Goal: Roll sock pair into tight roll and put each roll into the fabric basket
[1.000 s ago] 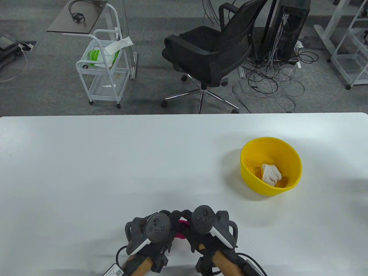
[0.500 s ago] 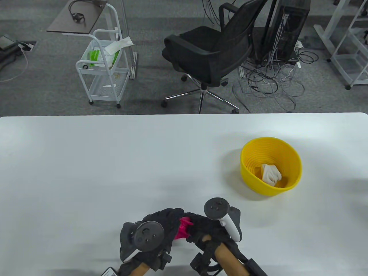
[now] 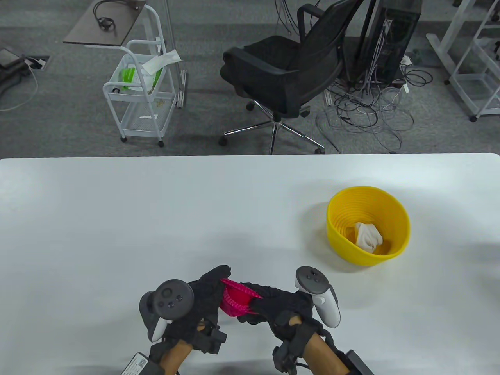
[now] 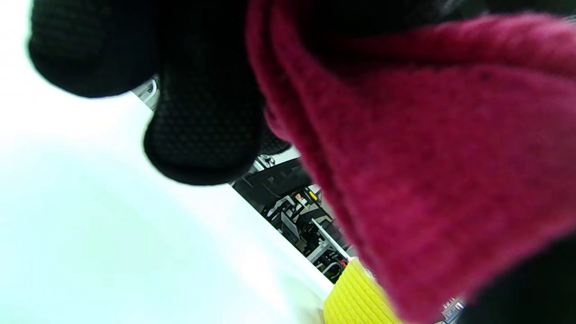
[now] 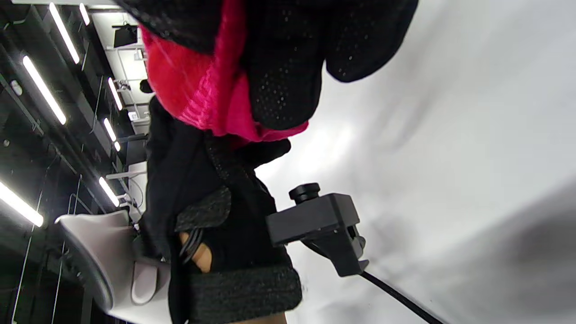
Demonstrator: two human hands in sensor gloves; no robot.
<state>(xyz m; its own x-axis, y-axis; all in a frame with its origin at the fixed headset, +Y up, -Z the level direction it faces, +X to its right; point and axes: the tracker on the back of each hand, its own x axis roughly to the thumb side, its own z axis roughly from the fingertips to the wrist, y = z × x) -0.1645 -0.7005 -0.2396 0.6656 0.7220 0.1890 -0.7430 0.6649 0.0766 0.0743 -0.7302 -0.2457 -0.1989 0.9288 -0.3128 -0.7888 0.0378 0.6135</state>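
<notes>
A magenta sock roll (image 3: 235,300) is held just above the white table (image 3: 156,218) near its front edge, gripped from both sides. My left hand (image 3: 209,287) curls round its left end and my right hand (image 3: 269,302) curls round its right end. The knit fabric (image 4: 427,148) fills the left wrist view, under black gloved fingers (image 4: 202,121). In the right wrist view the sock roll (image 5: 193,90) shows pinched under a gloved finger (image 5: 279,67). A yellow ribbed basket (image 3: 398,218) stands to the right with a white sock roll (image 3: 368,236) inside.
The yellow basket (image 4: 355,299) shows at the bottom of the left wrist view. Beyond the table's far edge stand a black office chair (image 3: 285,74), a white wire cart (image 3: 136,93) and a tangle of cables (image 3: 367,109) on the floor.
Both hands have turned outward and moved slightly apart, lifting a little away from me. More of the magenta sock roll now shows between them.
</notes>
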